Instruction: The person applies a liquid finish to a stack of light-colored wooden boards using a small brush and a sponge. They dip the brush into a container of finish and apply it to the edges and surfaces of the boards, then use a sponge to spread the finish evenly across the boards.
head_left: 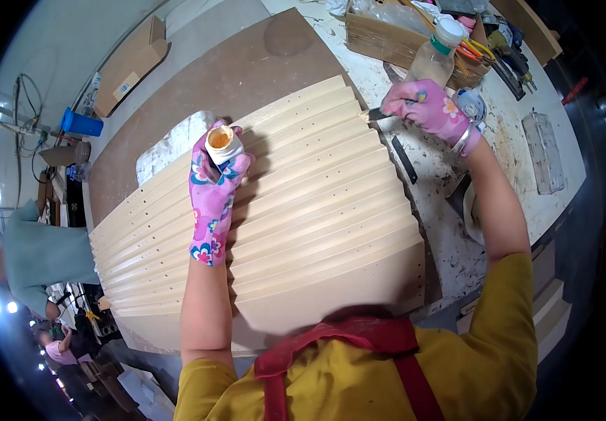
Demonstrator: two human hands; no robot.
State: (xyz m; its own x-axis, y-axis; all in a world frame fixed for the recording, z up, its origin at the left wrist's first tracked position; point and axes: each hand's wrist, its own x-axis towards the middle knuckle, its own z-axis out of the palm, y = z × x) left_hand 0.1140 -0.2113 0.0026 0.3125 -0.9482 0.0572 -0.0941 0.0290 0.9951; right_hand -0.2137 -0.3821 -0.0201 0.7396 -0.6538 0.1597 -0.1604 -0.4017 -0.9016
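Uncapped jar [227,151] is held mouth up by L hand [209,181], fingers wrapped snugly round it; orange paste [219,139] can be seen inside. It's carried over the boards [317,193], approx. mid-row. Small dark tool [383,113] is gripped by R hand [425,112], fingers closed tight; its tip is held at the far R board ends, contact w/ wood not clear.

Risks, as judged: paste could be spilled on boards if jar is tipped while attn. is kept on R hand. Board edge could be nicked if tool is pressed too hard or too steep. Boards could be shifted if leaned on, b/c no clamp is seen. Bottle [433,64], just beyond R hand, could be knocked by a careless fwd. swing; dark strip [404,160], near board ends, could be snagged by the sleeve [503,302].
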